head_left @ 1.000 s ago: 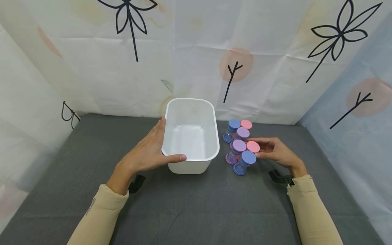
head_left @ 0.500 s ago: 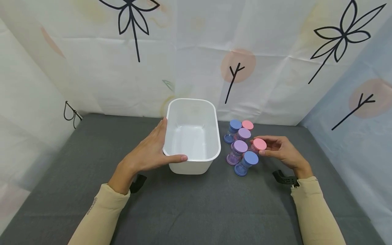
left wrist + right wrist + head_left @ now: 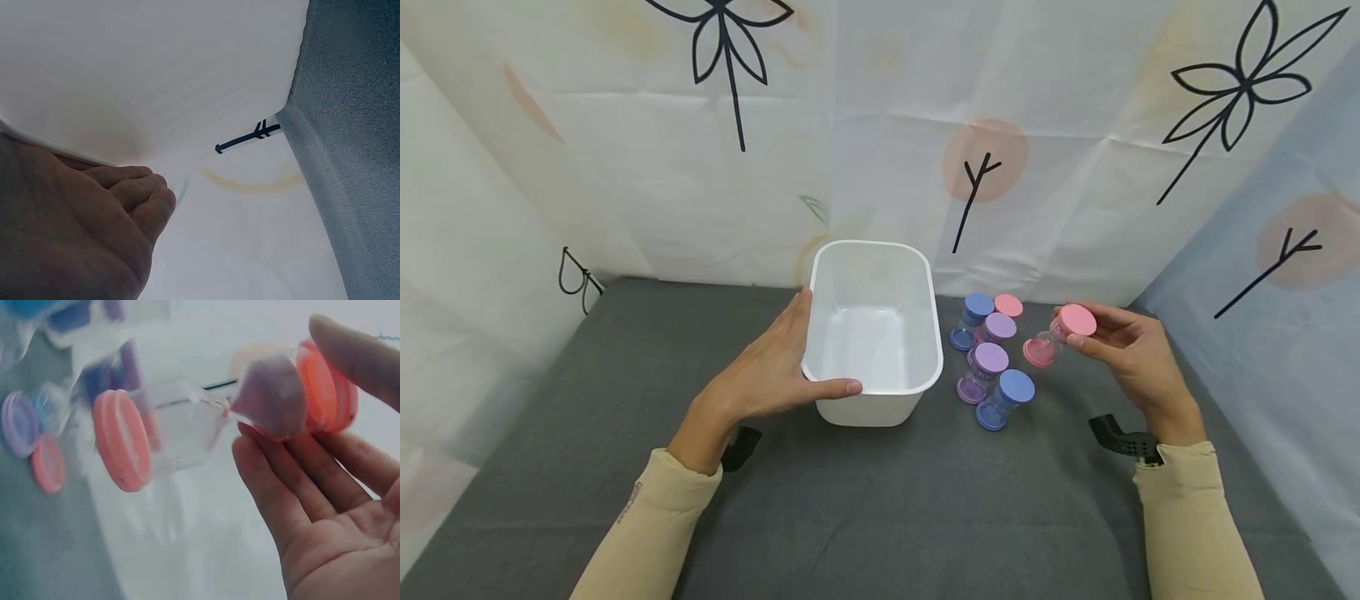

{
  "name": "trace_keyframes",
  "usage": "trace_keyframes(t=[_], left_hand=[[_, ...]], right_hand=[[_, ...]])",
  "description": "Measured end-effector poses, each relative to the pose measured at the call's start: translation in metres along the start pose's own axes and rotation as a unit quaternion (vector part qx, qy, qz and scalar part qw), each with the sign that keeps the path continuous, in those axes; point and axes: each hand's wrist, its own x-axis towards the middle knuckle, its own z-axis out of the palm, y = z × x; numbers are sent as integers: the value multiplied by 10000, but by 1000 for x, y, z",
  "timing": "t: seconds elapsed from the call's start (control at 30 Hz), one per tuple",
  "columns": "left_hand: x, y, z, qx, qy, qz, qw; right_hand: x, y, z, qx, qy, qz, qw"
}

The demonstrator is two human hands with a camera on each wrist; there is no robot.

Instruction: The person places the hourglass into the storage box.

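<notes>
In the head view my right hand (image 3: 1138,354) pinches a pink sand timer (image 3: 1077,320) by its upper cap. The timer is tilted, its lower cap pointing left, above the table; the right wrist view shows sand in the bulb near the fingers. My left hand (image 3: 760,367) rests against a white plastic bin (image 3: 880,410), its straight fingers along the left wall and its thumb across the front rim. The bin has nothing in it. Between bin and right hand stand more timers: a purple one (image 3: 990,358) and a blue one (image 3: 1017,386) in front.
Behind those stand another blue timer (image 3: 978,305), a pink one (image 3: 1008,306) and a purple one (image 3: 1000,327), close together. A grey cloth (image 3: 880,517) covers the table. Patterned white sheets (image 3: 880,125) hang at the back and on both sides.
My right hand has lifted the pink sand timer out of the cluster and moved it right, tilting it. My left hand stays at the bin.
</notes>
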Motion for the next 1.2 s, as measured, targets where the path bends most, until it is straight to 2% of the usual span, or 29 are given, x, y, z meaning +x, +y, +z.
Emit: trace_keyframes(t=[0.27,0.43,0.6,0.83,1.03,1.2], left_hand=[[1,0,1,-16,11,29,10000],[1,1,0,-3,9,27,10000],[1,1,0,-19,-8,-7,10000],[1,0,1,-18,-11,12,10000],[1,0,1,-40,43,69,10000],[3,-1,1,-147,71,167,9997]], right_hand=[[3,-21,14,703,-18,-701,9951],[8,-36,27,891,-42,-744,9932],[22,-51,46,1003,-143,-797,9917],[50,-74,87,1359,-413,-825,9864],[78,-81,127,1069,-322,-699,9913],[104,-77,158,1033,-484,-374,9928]])
